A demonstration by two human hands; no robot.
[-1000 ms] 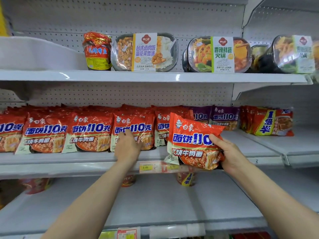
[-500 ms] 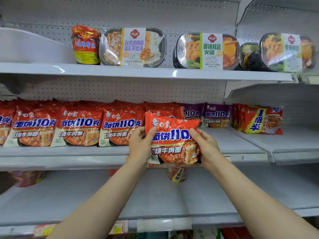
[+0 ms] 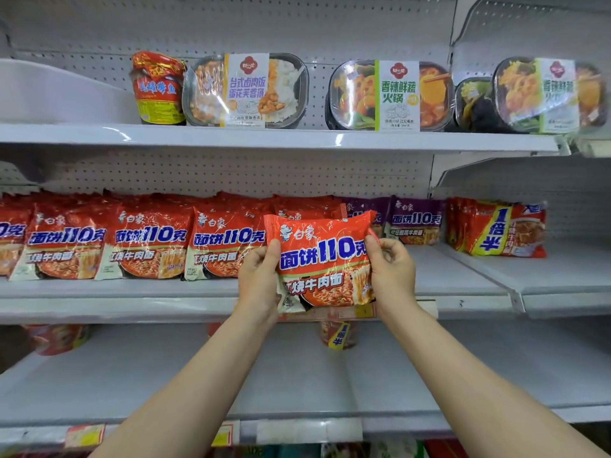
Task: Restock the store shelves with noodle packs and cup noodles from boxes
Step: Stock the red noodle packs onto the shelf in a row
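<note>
- An orange-red plastic noodle pack (image 3: 322,259) is held upright at the front edge of the white metal middle shelf (image 3: 115,304), just right of the row of matching red packs (image 3: 139,246).
- Its left edge is gripped by the left hand (image 3: 259,285), fingers curled round it.
- Its right edge is pinched by the right hand (image 3: 391,271).
- Purple noodle packs (image 3: 415,221) are seen further right, behind.

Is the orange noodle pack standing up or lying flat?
Standing up. The orange noodle pack faces front at the shelf edge, gripped by the left hand and right hand.
</note>
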